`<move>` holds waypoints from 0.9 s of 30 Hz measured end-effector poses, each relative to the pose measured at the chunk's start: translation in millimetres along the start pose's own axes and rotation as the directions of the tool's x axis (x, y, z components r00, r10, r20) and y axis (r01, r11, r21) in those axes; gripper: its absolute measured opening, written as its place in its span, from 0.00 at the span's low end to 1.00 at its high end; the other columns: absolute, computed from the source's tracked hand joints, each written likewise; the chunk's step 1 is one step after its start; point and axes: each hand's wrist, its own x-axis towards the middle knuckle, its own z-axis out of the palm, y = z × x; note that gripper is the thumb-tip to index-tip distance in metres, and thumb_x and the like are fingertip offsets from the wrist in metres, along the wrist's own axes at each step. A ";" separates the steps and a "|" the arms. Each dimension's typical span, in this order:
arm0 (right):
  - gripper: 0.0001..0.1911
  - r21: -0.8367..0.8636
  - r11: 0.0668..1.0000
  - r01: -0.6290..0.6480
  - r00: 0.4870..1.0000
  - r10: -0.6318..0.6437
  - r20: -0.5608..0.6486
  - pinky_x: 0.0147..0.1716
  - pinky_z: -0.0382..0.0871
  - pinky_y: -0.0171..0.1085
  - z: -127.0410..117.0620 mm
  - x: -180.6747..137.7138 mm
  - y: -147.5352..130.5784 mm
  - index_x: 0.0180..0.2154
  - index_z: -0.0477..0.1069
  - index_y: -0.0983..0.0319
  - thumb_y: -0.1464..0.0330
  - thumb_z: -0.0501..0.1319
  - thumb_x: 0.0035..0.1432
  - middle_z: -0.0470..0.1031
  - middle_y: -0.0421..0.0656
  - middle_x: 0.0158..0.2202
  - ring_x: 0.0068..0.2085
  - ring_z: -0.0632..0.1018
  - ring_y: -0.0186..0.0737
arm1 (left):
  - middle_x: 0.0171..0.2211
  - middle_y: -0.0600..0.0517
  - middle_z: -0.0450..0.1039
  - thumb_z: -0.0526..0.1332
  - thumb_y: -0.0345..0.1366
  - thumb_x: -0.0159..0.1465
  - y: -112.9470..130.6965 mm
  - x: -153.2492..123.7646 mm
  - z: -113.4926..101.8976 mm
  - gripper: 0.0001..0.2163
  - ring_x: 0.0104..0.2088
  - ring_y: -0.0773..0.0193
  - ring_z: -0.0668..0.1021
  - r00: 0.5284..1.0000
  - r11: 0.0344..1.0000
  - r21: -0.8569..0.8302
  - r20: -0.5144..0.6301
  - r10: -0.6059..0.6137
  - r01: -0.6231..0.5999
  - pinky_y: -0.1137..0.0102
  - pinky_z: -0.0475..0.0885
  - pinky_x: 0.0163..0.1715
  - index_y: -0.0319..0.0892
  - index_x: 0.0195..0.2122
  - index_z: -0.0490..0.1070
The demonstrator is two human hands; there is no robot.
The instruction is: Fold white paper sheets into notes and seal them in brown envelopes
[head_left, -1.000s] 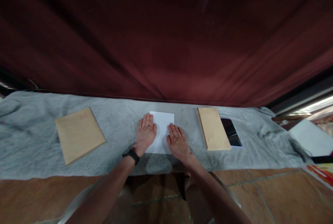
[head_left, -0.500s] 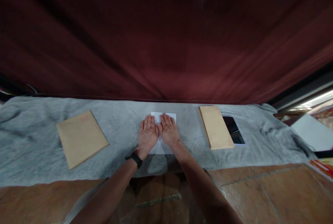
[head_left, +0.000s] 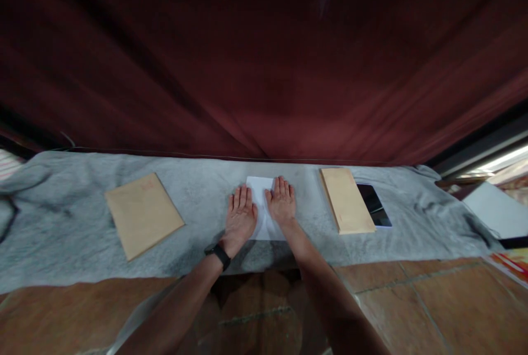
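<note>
A white sheet of paper (head_left: 260,193) lies flat on the grey cloth (head_left: 198,206) in front of me. My left hand (head_left: 240,217) rests palm down on the paper's left part, fingers stretched out; a black band is on that wrist. My right hand (head_left: 281,204) lies flat on the paper's right part, fingers straight and close together. Both hands press the sheet and hide most of it; they hold nothing.
A brown envelope (head_left: 143,213) lies on the cloth to the left. Another brown envelope (head_left: 346,200) lies to the right, with a dark phone (head_left: 374,205) beside it. A dark red curtain (head_left: 264,69) hangs behind. Brown floor tiles (head_left: 412,305) are below, white sheets (head_left: 490,209) at far right.
My right hand slid up and across the paper from its lower right part to its upper right. My left hand stayed flat on the left part. The view shifted slightly.
</note>
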 end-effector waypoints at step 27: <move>0.30 0.070 0.979 0.194 0.961 -0.204 0.187 0.70 0.57 0.48 -33.6 -45.9 -4.1 0.68 0.61 0.67 0.58 0.42 0.76 0.61 0.51 0.70 0.71 0.61 0.45 | 0.71 0.35 0.57 0.48 0.31 0.70 28.6 -38.7 10.1 0.28 0.72 0.49 0.58 0.976 0.979 -0.044 0.079 0.203 -0.200 0.51 0.55 0.71 0.31 0.71 0.56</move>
